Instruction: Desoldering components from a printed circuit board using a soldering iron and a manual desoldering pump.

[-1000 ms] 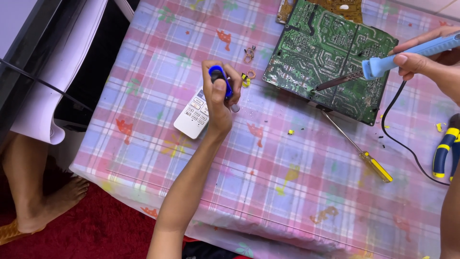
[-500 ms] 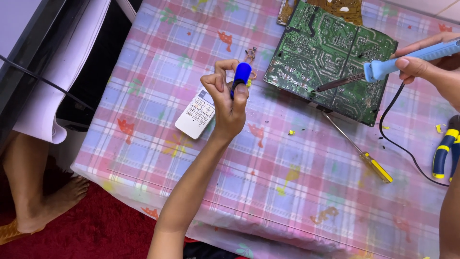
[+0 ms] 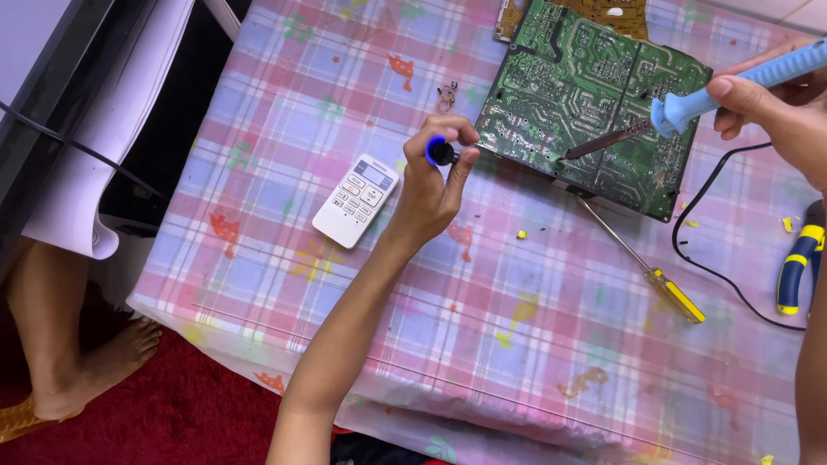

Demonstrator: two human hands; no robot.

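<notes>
since a moment ago the left hand (image 3: pixel 431 185) has carried its small blue and black tool (image 3: pixel 440 151) up off the cloth toward the green circuit board (image 3: pixel 594 95), and now pinches it in curled fingers just beside the board's near left edge. nearest me, the checked tablecloth (image 3: pixel 482 344) drapes the table edge. on it lie a white remote (image 3: pixel 355 200) left of that hand, a yellow-handled screwdriver (image 3: pixel 655 275) and blue-yellow pliers (image 3: pixel 797 267). farther off, the right hand (image 3: pixel 775 112) is wrapped firmly round a blue soldering iron (image 3: pixel 732 86), its tip touching the board.
</notes>
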